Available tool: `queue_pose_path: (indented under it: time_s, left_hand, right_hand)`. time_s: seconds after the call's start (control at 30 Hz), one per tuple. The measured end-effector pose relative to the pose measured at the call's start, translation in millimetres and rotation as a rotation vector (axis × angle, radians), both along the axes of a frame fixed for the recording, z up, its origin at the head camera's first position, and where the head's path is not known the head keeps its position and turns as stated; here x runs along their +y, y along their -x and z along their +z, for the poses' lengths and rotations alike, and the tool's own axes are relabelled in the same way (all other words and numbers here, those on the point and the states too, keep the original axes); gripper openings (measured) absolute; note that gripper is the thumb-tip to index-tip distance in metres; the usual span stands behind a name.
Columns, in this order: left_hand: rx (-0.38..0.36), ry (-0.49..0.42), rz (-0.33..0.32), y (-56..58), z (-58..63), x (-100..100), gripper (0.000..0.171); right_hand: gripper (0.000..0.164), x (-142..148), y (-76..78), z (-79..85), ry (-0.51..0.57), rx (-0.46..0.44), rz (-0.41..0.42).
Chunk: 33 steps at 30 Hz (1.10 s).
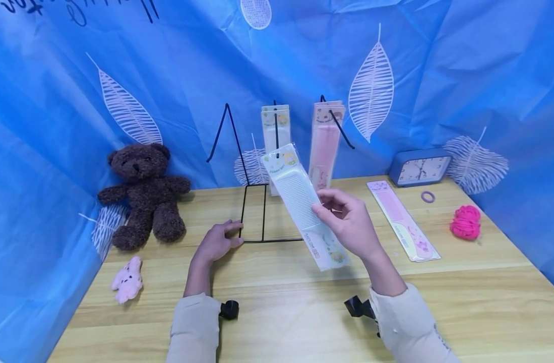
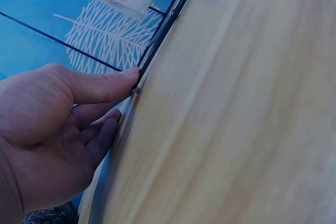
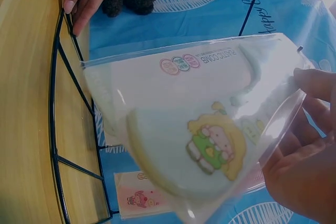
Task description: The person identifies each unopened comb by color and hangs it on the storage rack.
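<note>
My right hand (image 1: pixel 349 219) pinches a packaged white-and-green comb (image 1: pixel 299 196) by its right edge, thumb in front. The pack is tilted, its top end right at the tip of the middle hook of a black wire display rack (image 1: pixel 264 217). Another green comb pack (image 1: pixel 275 126) hangs farther back on that hook. Pink comb packs (image 1: pixel 326 141) hang on the right hook, while the left hook (image 1: pixel 222 131) carries nothing. At the rack's front left base corner, my left hand (image 1: pixel 215 242) holds the wire between thumb and fingers, as the left wrist view shows.
A pink comb pack (image 1: pixel 404 222) lies right of the rack, near a blue clock (image 1: pixel 420 168), a purple ring (image 1: pixel 428 196) and pink yarn (image 1: pixel 466 222). On the left are a brown teddy bear (image 1: pixel 142 194) and a small pink plush (image 1: pixel 128 280). Blue cloth (image 1: pixel 304 50) hangs behind.
</note>
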<state>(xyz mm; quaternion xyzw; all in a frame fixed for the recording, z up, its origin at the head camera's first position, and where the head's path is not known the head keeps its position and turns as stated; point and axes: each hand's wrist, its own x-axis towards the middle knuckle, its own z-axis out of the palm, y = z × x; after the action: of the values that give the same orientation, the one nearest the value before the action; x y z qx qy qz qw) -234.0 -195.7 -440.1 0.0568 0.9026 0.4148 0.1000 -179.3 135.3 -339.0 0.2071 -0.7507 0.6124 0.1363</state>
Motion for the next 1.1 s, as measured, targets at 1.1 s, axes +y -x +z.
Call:
queue_pose_path:
  time_s: [1.1]
  left_hand:
    - [0.003, -0.013, 0.01, -1.6, 1.3, 1.7, 0.049]
  right_hand:
    - [0.029, -17.2, 68.3, -5.1, -0.117, -0.11, -0.01]
